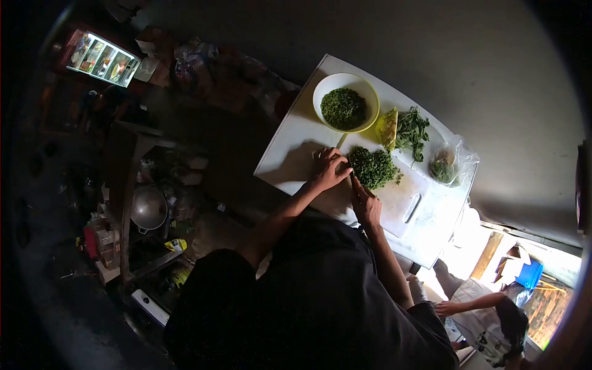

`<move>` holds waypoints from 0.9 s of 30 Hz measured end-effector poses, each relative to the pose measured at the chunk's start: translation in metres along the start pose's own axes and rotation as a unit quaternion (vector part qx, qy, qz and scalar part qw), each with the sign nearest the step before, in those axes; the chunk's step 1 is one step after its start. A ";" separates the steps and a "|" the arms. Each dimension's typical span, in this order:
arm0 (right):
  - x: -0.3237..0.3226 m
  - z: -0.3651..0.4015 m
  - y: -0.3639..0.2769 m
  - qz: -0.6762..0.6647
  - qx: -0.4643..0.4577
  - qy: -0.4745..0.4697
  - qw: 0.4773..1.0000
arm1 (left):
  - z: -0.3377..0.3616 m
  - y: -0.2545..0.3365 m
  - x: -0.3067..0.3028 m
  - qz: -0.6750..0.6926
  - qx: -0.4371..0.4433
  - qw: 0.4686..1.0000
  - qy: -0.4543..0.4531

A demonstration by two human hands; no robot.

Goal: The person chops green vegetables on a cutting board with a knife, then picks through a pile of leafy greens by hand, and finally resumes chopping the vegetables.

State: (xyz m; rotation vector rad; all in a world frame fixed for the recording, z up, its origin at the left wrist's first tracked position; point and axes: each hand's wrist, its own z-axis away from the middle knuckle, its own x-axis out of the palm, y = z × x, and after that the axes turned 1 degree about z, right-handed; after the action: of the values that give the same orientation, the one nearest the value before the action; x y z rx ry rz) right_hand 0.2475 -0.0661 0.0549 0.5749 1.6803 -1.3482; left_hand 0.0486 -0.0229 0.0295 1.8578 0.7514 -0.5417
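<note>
My right hand [368, 208] is wrapped around the dark handle of a knife [341, 141], whose blade points toward the bowl. Bent over the blade, the fingers of my left hand [330, 169] touch it, partly hiding it. Beside both hands lies a heap of finely chopped green herbs [372, 166] on a white cutting board [401, 196]. More chopped greens [343, 109] fill the bottom of a pale yellow-rimmed bowl [370, 92] behind the heap.
Leafy sprigs [413, 131] lie near a yellow packet [386, 128]. A clear plastic bag [449, 161] with greens sits at the white table's [290, 132] right. Another person [481, 314] is at lower right. A metal wok [148, 208] stands on the left.
</note>
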 end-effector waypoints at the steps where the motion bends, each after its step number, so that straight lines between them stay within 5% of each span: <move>1: -0.005 -0.001 0.000 -0.020 -0.004 0.011 1.000 | 0.000 0.001 -0.001 0.005 -0.006 1.000 0.011; 11: -0.032 0.011 0.028 -0.048 0.110 0.086 0.989 | -0.004 -0.001 0.001 0.043 0.004 0.998 0.046; 17: -0.032 0.024 0.045 -0.077 0.184 0.194 0.961 | -0.027 0.030 -0.002 0.063 0.068 0.996 -0.001; 27: -0.033 0.029 0.060 -0.053 0.289 0.196 0.936 | -0.096 0.080 0.053 0.074 0.196 0.970 -0.123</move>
State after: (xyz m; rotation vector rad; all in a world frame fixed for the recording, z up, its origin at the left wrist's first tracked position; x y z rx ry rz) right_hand 0.3213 -0.0697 0.0502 1.1672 1.6207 -1.9217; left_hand 0.1456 0.0557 0.0825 2.1362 0.3516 -0.8509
